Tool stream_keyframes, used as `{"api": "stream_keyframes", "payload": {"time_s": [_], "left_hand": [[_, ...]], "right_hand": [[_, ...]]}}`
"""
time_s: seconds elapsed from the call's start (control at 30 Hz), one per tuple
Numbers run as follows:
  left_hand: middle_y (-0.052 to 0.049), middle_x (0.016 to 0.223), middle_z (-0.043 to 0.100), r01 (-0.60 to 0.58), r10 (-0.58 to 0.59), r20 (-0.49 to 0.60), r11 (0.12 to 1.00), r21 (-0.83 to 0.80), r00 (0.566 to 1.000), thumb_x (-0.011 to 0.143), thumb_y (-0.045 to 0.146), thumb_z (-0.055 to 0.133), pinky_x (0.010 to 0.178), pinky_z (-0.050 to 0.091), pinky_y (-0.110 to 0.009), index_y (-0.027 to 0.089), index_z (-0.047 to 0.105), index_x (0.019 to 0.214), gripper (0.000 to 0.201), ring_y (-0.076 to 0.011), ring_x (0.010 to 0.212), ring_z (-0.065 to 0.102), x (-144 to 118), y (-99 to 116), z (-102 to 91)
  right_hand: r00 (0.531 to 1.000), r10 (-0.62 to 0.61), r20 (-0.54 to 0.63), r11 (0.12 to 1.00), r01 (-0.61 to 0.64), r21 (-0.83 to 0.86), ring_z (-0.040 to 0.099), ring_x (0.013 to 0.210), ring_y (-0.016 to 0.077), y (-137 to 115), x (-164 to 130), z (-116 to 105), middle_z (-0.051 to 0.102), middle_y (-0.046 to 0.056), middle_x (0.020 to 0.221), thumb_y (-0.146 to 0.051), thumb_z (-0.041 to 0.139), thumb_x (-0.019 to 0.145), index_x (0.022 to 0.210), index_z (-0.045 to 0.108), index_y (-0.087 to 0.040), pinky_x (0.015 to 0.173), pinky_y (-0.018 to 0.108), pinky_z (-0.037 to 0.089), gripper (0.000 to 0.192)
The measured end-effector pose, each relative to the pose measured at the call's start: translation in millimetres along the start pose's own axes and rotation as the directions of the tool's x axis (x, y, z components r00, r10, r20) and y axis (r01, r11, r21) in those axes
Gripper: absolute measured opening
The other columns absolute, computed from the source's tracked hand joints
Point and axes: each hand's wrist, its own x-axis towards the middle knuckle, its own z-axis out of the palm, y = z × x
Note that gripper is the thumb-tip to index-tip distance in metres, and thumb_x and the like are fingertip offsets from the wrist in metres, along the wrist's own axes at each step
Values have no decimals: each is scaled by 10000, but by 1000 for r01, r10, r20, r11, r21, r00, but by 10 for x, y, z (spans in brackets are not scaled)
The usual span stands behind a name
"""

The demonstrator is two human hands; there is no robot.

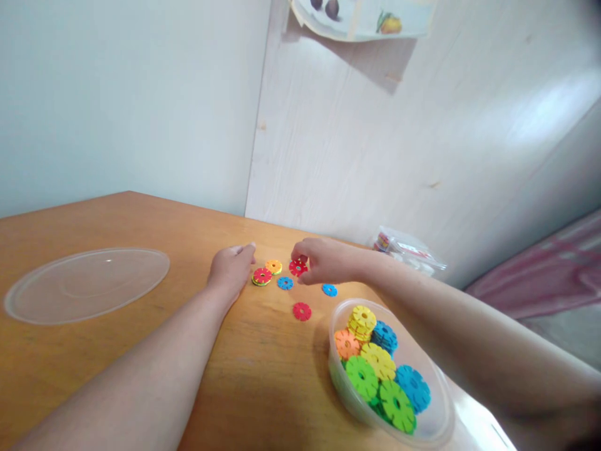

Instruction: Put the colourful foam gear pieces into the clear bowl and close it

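Note:
My right hand (323,260) is curled over a red notched plastic disc (298,268), thumb at its near edge and fingers at its far edge. Left of that, my left hand (231,269) rests on the table with fingers closed; whatever they may hold is hidden. Just beside it lies another red disc (261,275) on top of a yellow-green one, with an orange disc (273,267) behind. A blue disc (285,284) lies between my hands. A second blue disc (329,290) sits below my right wrist, and a red disc (302,311) lies nearer me.
A clear round tub (334,363) of yellow, green, blue and orange discs stands at the front right, under my right forearm. Its likely lid, a clear round sheet (89,285), lies far left. A clear plastic package (410,247) sits by the wall behind my right arm.

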Motion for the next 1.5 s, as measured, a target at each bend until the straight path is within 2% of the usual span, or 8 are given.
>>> {"api": "stream_keyframes", "payload": {"time_s": [0.27, 0.53, 0.67, 0.8, 1.1, 1.2, 1.33, 1.5], "left_hand": [[4, 423, 457, 12, -11, -23, 999, 47, 1000, 761, 535, 524, 463, 277, -280, 204, 587, 564, 390, -172, 460, 466, -6, 72, -18], [-10, 467, 517, 15, -14, -31, 999, 36, 999, 756, 527, 533, 473, 294, -281, 199, 586, 560, 385, -174, 484, 493, -21, 101, -26], [-2, 456, 490, 28, -28, -28, 999, 16, 999, 756, 549, 534, 458, 275, -282, 201, 582, 567, 398, -168, 472, 472, -17, 70, -11], [10, 458, 469, 7, -7, -15, 1000, -23, 1000, 773, 563, 519, 456, 267, -279, 201, 566, 570, 418, -154, 467, 449, -7, 33, -3], [14, 479, 501, -4, 4, 2, 999, -42, 1000, 799, 545, 506, 488, 300, -281, 192, 592, 605, 412, -157, 489, 470, -10, 35, -13], [-4, 513, 551, -13, 13, -13, 1000, -22, 1000, 804, 553, 494, 505, 315, -288, 190, 609, 613, 426, -174, 527, 512, 19, -5, 2], [-25, 558, 594, -17, 17, -11, 1000, 23, 1000, 804, 572, 482, 521, 325, -288, 184, 631, 631, 449, -187, 571, 546, 54, -31, 1], [-14, 506, 551, 1, -2, 17, 999, 45, 1000, 801, 559, 474, 506, 306, -292, 188, 634, 622, 442, -185, 530, 514, 42, 15, -18]], "right_hand": [[994, 64, 89, 994, -71, 78, 588, 874, 208, -84, -1050, -121, 667, 53, 1037, -521, 680, 785, 1094, 644, -251, 751, 320, 421, 411], [980, 129, 155, 979, -151, 140, 595, 897, 213, -43, -1238, -81, 671, 64, 1048, -639, 669, 753, 1165, 630, -235, 694, 303, 419, 578], [990, 118, 73, 978, -129, 167, 597, 815, 176, -56, -1038, -114, 677, 51, 979, -541, 638, 823, 1113, 651, -227, 661, 282, 410, 428], [998, 56, 29, 984, -60, 166, 605, 785, 163, -163, -585, -83, 693, 52, 963, -478, 610, 854, 1075, 661, -203, 659, 271, 412, 356], [998, -47, 48, 990, 53, -133, 632, 1055, 286, -369, 451, 200, 651, 112, 1232, -586, 640, 764, 1318, 584, -252, 774, 344, 482, 649], [996, -46, 77, 978, 61, -200, 642, 1038, 308, -415, 606, 251, 649, 127, 1228, -552, 668, 728, 1323, 583, -251, 738, 360, 497, 672], [992, -22, 121, 970, 50, -236, 663, 949, 297, -444, 717, 294, 678, 125, 1145, -489, 646, 749, 1219, 651, -259, 663, 343, 489, 523], [996, -11, 83, 981, 27, -192, 650, 952, 278, -386, 672, 237, 669, 104, 1136, -493, 650, 756, 1183, 661, -268, 663, 323, 463, 483]]}}
